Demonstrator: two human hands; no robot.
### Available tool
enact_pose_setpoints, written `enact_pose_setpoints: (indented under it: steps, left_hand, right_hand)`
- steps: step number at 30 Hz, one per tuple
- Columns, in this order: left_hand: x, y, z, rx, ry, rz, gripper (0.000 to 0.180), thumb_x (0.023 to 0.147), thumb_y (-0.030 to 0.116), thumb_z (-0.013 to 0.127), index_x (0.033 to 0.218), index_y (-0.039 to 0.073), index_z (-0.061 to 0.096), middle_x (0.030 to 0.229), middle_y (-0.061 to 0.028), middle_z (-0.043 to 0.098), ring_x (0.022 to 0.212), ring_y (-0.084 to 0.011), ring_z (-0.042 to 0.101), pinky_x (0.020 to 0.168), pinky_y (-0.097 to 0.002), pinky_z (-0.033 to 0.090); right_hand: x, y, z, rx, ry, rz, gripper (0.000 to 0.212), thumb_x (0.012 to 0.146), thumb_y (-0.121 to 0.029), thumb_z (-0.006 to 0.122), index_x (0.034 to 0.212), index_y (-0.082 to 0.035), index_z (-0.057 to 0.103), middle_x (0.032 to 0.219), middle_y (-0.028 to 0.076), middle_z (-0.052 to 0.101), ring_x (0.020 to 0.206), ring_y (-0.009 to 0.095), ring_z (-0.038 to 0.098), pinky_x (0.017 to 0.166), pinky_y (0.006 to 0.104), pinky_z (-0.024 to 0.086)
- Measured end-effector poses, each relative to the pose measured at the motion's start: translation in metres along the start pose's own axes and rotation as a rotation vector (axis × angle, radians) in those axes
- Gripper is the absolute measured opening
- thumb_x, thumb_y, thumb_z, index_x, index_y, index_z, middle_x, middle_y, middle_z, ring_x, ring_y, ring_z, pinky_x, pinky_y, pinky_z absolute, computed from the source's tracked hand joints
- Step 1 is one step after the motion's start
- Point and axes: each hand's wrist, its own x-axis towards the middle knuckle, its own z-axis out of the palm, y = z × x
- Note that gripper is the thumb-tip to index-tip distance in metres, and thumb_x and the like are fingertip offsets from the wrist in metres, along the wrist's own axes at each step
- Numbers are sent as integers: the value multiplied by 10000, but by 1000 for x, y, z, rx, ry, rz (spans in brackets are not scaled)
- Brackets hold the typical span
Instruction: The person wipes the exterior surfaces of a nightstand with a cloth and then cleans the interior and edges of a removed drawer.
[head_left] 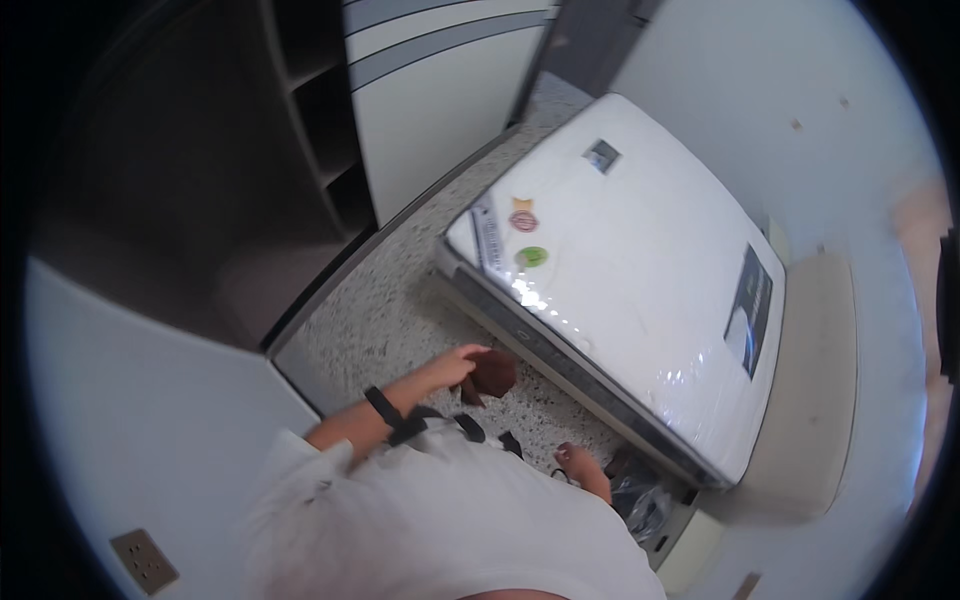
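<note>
Gripping limp brown cloth [494,374], the left hand [452,368] stretched over speckled floor [355,315] beside a glossy, plastic-wrapped mattress [630,265]; the right hand [580,465] bent inward, its grip unclear.

Right hand [586,469] blurred, its grip unclear — dark label [757,295] print too small to read
</note>
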Motion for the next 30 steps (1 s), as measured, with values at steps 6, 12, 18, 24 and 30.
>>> enact_pose_setpoints:
  steps: [6, 12, 18, 24, 30]
  left_hand:
    - [-56, -19, -190, -128, 346, 5, 438, 955, 9, 439, 1384, 45, 522, 1157, -73, 649, 968, -162, 619, 760, -297, 510]
    - [-90, 30, -223, -155, 365, -48, 442, 971, 14, 448, 1388, 124, 545, 1062, -18, 673, 760, -82, 625, 548, -252, 451]
    - [-87, 79, -241, -23, 164, 195, 422, 975, -30, 466, 1368, 88, 564, 1253, -111, 675, 1058, -211, 672, 906, -359, 536]
    - [-57, 141, -295, 237, 346, 1, 330, 968, 14, 511, 1286, 89, 555, 1115, -119, 706, 966, -236, 686, 812, -366, 561]
    - [-49, 152, -348, 658, 487, -64, 295, 899, 38, 525, 1158, 113, 644, 993, -189, 682, 919, -366, 655, 790, -447, 502]
  right_hand:
    - [101, -175, -23, -42, -9, -323, 300, 941, -270, 573, 1175, -101, 655, 1041, 170, 704, 1004, 375, 670, 833, 452, 522]
    - [159, -341, -87, -240, 120, -692, 482, 909, -299, 657, 1323, -82, 542, 1183, 224, 627, 1109, 412, 608, 922, 452, 500]
    - [145, -531, -156, 70, 80, -1360, 733, 759, -269, 847, 1378, -79, 503, 1283, 203, 567, 1206, 407, 545, 999, 425, 468]
    - [227, -574, -171, 240, -369, -1203, 278, 902, -149, 721, 1144, -25, 663, 961, 122, 724, 848, 150, 662, 760, 316, 526]
    - [267, -613, -191, 58, -273, -1244, 230, 952, -242, 654, 1085, -57, 683, 865, 150, 708, 762, 291, 696, 701, 363, 532]
